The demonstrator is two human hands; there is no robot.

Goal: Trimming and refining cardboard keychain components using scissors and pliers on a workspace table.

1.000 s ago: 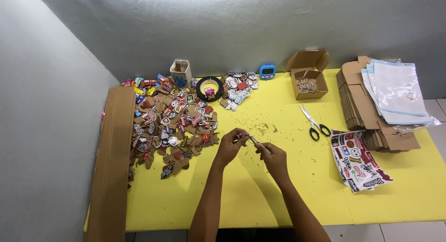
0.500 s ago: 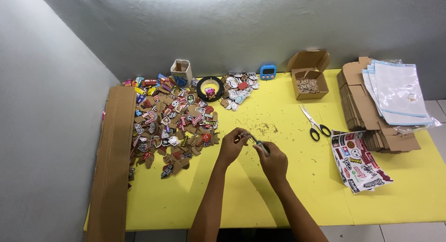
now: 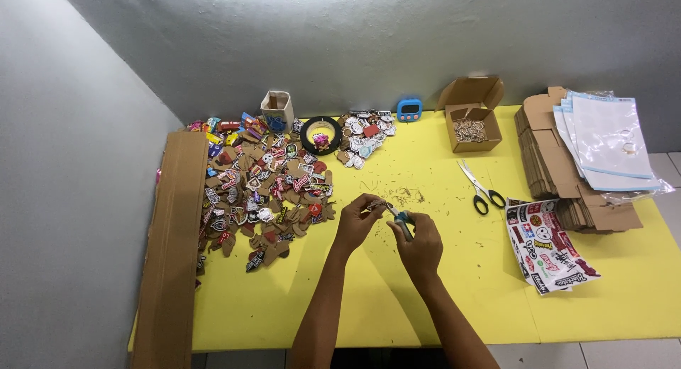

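Observation:
My left hand [image 3: 357, 222] pinches a small sticker-faced cardboard piece [image 3: 376, 205] above the yellow table [image 3: 440, 291]. My right hand [image 3: 421, 244] grips a small blue-handled tool [image 3: 399, 219] whose metal tip touches that piece. Both hands hover just right of a big heap of cut-out sticker pieces [image 3: 262, 188]. Tiny scraps [image 3: 408, 196] lie scattered just beyond my hands.
Black-handled scissors [image 3: 479, 187], an open cardboard box of small rings [image 3: 471, 121], a blue timer [image 3: 408, 109], a black tape roll [image 3: 320, 135], a sticker sheet [image 3: 547, 244], flat cardboard stacks with plastic sleeves [image 3: 589, 156], and a long cardboard strip [image 3: 172, 241] at the left edge.
Both hands stay nearly in place; my right hand has shifted slightly lower with the tool still at the small piece.

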